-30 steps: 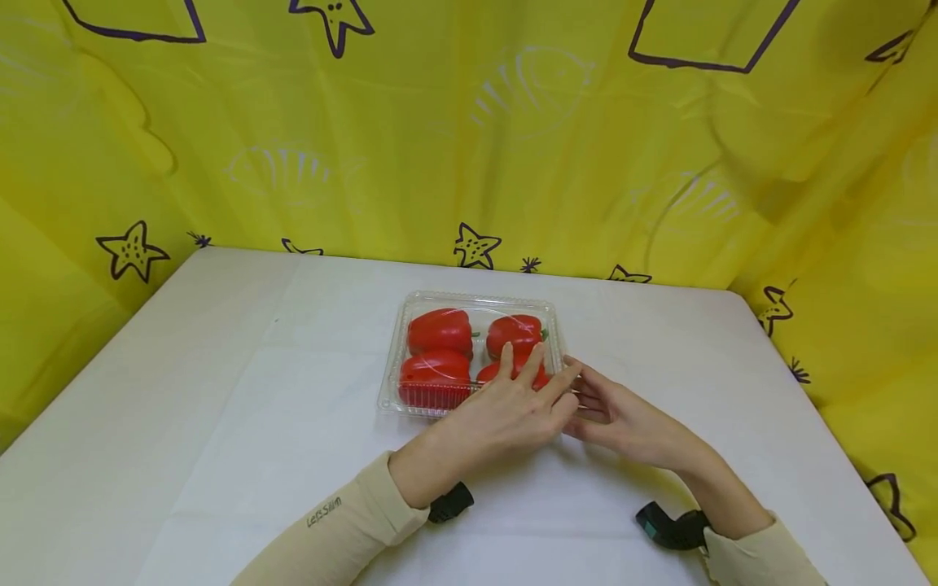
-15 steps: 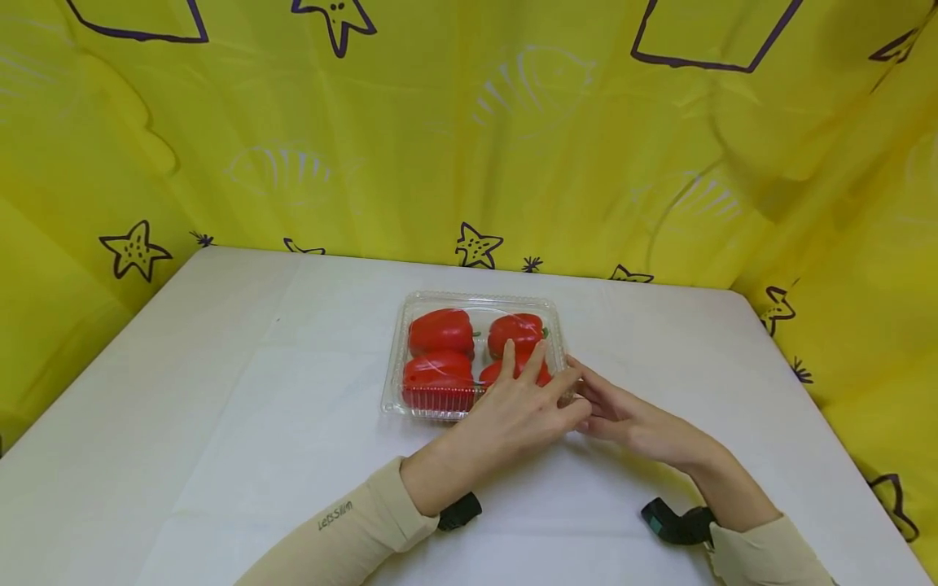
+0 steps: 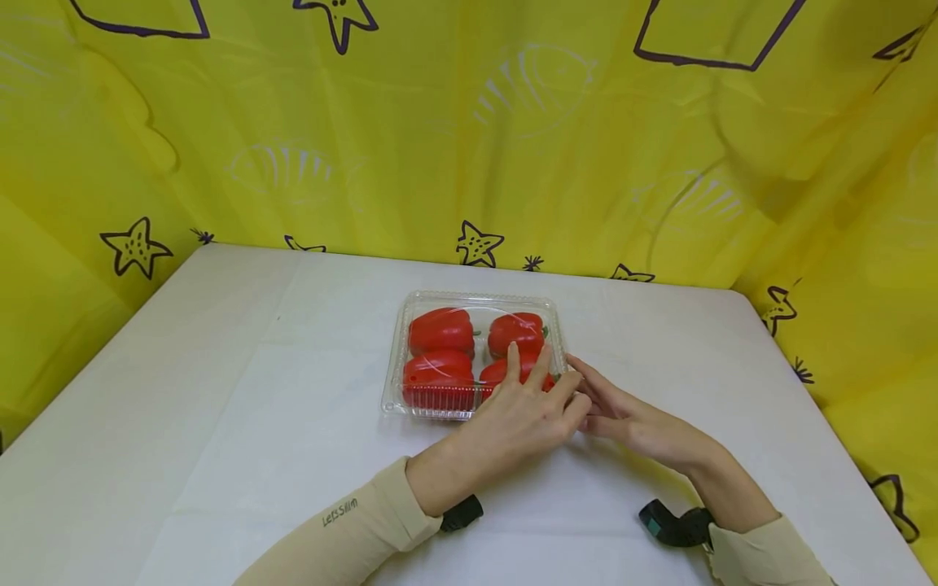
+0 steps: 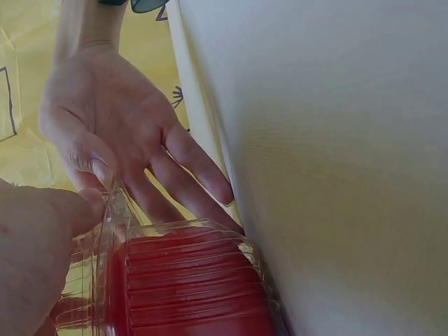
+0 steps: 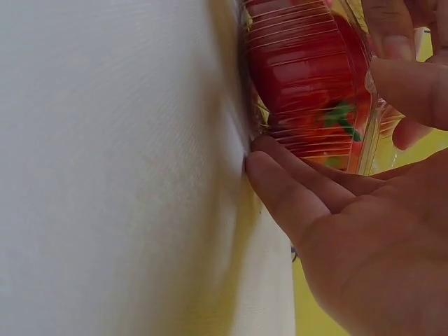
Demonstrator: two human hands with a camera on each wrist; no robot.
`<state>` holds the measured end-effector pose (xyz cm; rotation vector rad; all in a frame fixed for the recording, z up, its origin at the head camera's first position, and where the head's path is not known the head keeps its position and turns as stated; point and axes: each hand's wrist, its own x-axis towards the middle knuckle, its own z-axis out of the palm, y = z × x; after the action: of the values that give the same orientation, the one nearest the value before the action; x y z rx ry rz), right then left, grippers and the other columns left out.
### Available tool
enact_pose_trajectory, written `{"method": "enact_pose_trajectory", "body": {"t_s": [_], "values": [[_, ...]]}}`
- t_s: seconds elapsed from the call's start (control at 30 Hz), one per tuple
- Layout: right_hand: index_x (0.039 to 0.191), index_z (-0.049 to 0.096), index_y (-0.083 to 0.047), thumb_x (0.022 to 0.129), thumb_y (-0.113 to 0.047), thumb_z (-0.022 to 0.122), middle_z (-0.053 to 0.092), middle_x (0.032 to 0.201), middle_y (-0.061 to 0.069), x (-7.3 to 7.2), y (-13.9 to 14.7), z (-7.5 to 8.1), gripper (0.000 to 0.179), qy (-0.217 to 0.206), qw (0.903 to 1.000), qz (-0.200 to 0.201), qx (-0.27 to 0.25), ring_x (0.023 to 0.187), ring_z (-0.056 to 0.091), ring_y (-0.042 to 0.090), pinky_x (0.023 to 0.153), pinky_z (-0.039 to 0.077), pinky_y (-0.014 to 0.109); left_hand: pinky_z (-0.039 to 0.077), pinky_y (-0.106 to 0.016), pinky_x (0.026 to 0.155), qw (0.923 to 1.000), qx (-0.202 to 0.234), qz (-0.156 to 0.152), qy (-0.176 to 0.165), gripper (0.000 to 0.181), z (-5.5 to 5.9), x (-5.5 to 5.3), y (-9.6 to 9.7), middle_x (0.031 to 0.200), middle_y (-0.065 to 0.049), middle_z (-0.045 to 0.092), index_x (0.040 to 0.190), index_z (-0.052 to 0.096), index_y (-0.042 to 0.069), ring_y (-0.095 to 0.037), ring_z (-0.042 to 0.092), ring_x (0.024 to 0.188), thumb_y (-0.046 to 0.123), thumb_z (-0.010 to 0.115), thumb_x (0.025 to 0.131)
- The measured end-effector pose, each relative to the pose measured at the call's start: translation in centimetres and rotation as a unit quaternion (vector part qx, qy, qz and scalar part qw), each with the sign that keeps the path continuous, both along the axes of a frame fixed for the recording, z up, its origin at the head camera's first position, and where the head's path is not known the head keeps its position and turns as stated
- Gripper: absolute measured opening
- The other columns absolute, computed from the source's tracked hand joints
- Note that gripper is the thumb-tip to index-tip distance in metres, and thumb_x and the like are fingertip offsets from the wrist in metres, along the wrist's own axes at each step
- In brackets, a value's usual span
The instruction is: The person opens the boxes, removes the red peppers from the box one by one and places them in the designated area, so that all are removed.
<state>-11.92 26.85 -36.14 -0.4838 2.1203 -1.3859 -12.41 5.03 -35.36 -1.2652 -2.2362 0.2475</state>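
A clear plastic clamshell container (image 3: 396, 404), with its lid lying over several red bell peppers (image 3: 441, 329), sits on the table. My left hand (image 3: 522, 415) rests spread fingers on the lid, near the front right corner. In the left wrist view, both thumbs meet at the rim of that corner. My right hand (image 3: 652, 425) reaches in from the right, palm facing the container. Its straight fingers (image 5: 287, 189) touch the container's lower side, with the thumb (image 4: 101, 171) against the corner rim. The green stem (image 5: 341, 119) of one pepper shows through the ribbed wall.
A white cloth (image 3: 242, 456) covers the table. Yellow curtains (image 3: 410, 138) printed with starfish and fish hang behind it and along both sides. A black wrist device (image 3: 674, 525) sits at the right wrist, and another (image 3: 462, 513) at the left.
Over the second, both hands and the container have moved slightly right in the head view. My left fingers have shifted a little on the lid, and the right fingers have drawn closer to the corner.
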Motion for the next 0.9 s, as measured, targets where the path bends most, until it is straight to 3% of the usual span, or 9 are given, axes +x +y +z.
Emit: {"method": "enact_pose_trajectory", "body": {"t_s": [0.13, 0.2, 0.33, 0.37, 0.47, 0.57, 0.67, 0.77, 0.9], "values": [[0.160, 0.004, -0.034, 0.104, -0.023, 0.049, 0.015, 0.166, 0.010, -0.2, -0.2, -0.4, 0.073, 0.029, 0.9993, -0.017, 0.016, 0.151, 0.014, 0.035, 0.118, 0.032, 0.034, 0.052, -0.064, 0.090, 0.9999, 0.016, -0.002, -0.003, 0.010, 0.3, 0.0, 0.0, 0.115, -0.004, 0.064, 0.103, 0.056, 0.014, -0.040, 0.061, 0.123, 0.023, 0.054, 0.102], [0.159, 0.004, -0.035, 0.104, -0.021, 0.049, 0.015, 0.166, 0.010, -0.3, -0.3, -0.5, 0.073, 0.043, 0.9986, -0.021, 0.024, 0.152, 0.013, 0.035, 0.119, 0.030, 0.031, 0.052, -0.064, 0.091, 0.9997, 0.023, -0.003, -0.008, 0.010, 0.4, 0.0, 0.1, 0.113, -0.003, 0.064, 0.104, 0.057, 0.014, -0.040, 0.061, 0.123, 0.024, 0.054, 0.102], [0.160, 0.002, -0.032, 0.103, -0.016, 0.050, 0.029, 0.159, 0.016, -0.4, -0.2, -0.5, 0.076, 0.059, 0.9978, -0.010, 0.028, 0.146, 0.028, 0.030, 0.103, 0.030, 0.005, 0.049, -0.066, 0.094, 0.9995, 0.025, -0.001, -0.022, 0.009, 0.3, 0.0, 0.1, 0.113, -0.001, 0.064, 0.103, 0.058, 0.018, -0.041, 0.058, 0.127, 0.025, 0.053, 0.103], [0.160, 0.003, -0.029, 0.103, -0.015, 0.050, 0.032, 0.158, 0.017, -0.5, -0.1, -0.5, 0.075, 0.064, 0.9976, -0.007, 0.025, 0.144, 0.034, 0.024, 0.102, 0.032, 0.005, 0.049, -0.066, 0.095, 0.9994, 0.025, 0.000, -0.026, 0.009, 0.3, 0.1, 0.1, 0.117, -0.001, 0.063, 0.104, 0.058, 0.019, -0.041, 0.057, 0.128, 0.026, 0.053, 0.103], [0.160, 0.008, -0.025, 0.103, -0.015, 0.050, 0.033, 0.157, 0.017, -0.6, -0.1, -0.1, 0.072, 0.081, 0.9964, -0.009, 0.023, 0.142, 0.037, 0.025, 0.101, 0.034, 0.005, 0.047, -0.067, 0.098, 0.9985, 0.030, 0.001, -0.047, 0.007, 0.5, 0.0, 0.1, 0.132, -0.004, 0.060, 0.106, 0.056, 0.018, -0.042, 0.053, 0.131, 0.023, 0.053, 0.103], [0.160, 0.015, -0.024, 0.102, -0.014, 0.052, 0.026, 0.162, 0.010, -0.6, -0.1, 0.1, 0.069, 0.096, 0.9949, -0.021, 0.023, 0.146, 0.032, 0.026, 0.102, 0.034, 0.006, 0.046, -0.066, 0.099, 0.9968, 0.043, -0.002, -0.067, 0.009, 0.8, 0.0, -0.1, 0.140, -0.007, 0.054, 0.109, 0.054, 0.016, -0.042, 0.052, 0.133, 0.020, 0.055, 0.101], [0.159, 0.017, -0.018, 0.100, -0.010, 0.054, 0.025, 0.162, 0.009, -0.5, -0.2, 0.3, 0.070, 0.110, 0.9936, -0.019, 0.016, 0.144, 0.036, 0.025, 0.103, 0.037, 0.008, 0.044, -0.065, 0.101, 0.9931, 0.059, -0.006, -0.101, 0.022, 1.2, 0.0, -0.3, 0.141, -0.009, 0.051, 0.117, 0.053, 0.015, -0.040, 0.051, 0.134, 0.024, 0.061, 0.099], [0.159, 0.013, -0.011, 0.099, -0.006, 0.055, 0.025, 0.161, 0.015, -0.4, -0.2, 0.6, 0.074, 0.112, 0.9935, -0.018, 0.001, 0.141, 0.041, 0.023, 0.103, 0.041, 0.010, 0.040, -0.063, 0.108, 0.9835, 0.065, 0.001, -0.169, 0.038, 1.7, -0.1, -0.7, 0.143, -0.007, 0.049, 0.127, 0.052, 0.016, -0.036, 0.046, 0.140, 0.033, 0.066, 0.095], [0.158, 0.011, -0.004, 0.098, -0.002, 0.054, 0.023, 0.159, 0.024, -0.2, -0.4, 1.0, 0.074, 0.119, 0.9926, -0.018, -0.019, 0.140, 0.038, 0.041, 0.102, 0.043, 0.010, 0.035, -0.053, 0.117, 0.9671, 0.068, 0.017, -0.245, 0.047, 2.5, -0.6, -1.2, 0.144, -0.005, 0.049, 0.130, 0.051, 0.018, -0.028, 0.041, 0.143, 0.039, 0.070, 0.091]]}}
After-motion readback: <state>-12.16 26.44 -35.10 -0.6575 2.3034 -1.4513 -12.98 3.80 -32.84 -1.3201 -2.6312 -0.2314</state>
